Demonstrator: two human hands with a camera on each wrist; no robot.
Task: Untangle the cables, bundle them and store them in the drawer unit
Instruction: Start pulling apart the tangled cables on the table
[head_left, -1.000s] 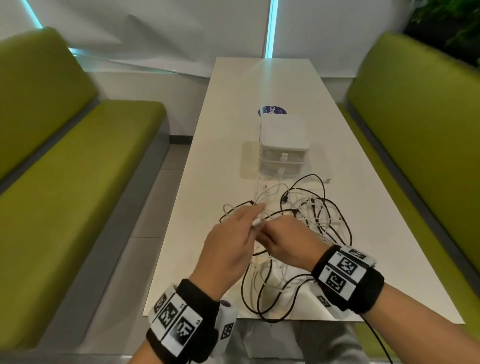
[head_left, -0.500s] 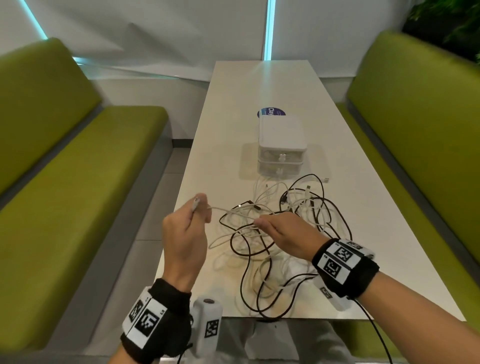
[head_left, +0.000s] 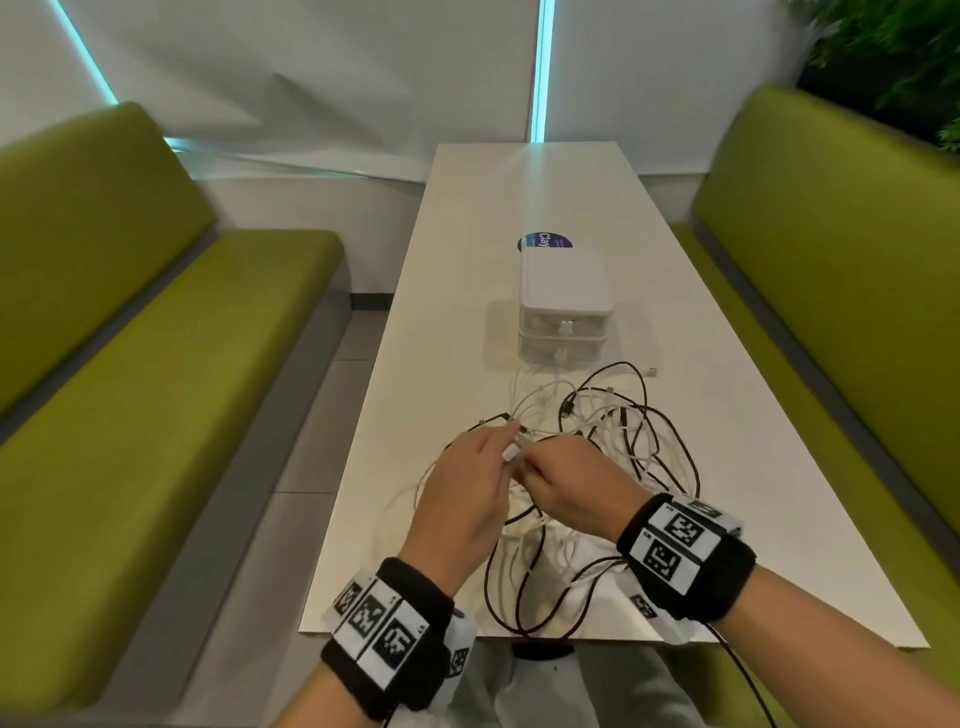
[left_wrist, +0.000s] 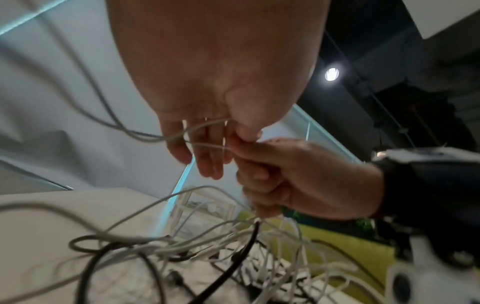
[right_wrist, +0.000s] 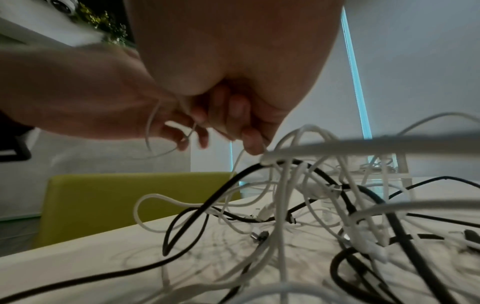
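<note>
A tangle of white and black cables (head_left: 618, 447) lies on the white table (head_left: 779, 467), in front of a small white drawer unit (head_left: 563, 301) whose drawers are closed. Both hands meet above the near side of the tangle. My left hand (head_left: 467, 488) pinches a thin white cable (left_wrist: 197, 127) between thumb and forefinger, its other fingers straight. My right hand (head_left: 566, 483) has its fingers curled around white cable strands (right_wrist: 280, 156) lifted from the pile. A black cable (right_wrist: 233, 181) hangs among the raised strands.
Green benches (head_left: 130, 415) run along both sides of the table, with the other bench (head_left: 841, 291) on the right. A blue round sticker (head_left: 540, 241) lies behind the drawer unit. Cable loops (head_left: 519, 608) reach the table's near edge. The far half of the table holds nothing else.
My left hand, which had drawn a white cable end out to the left, has come back right and now meets the right hand over the tangle. The right hand stayed about where it was.
</note>
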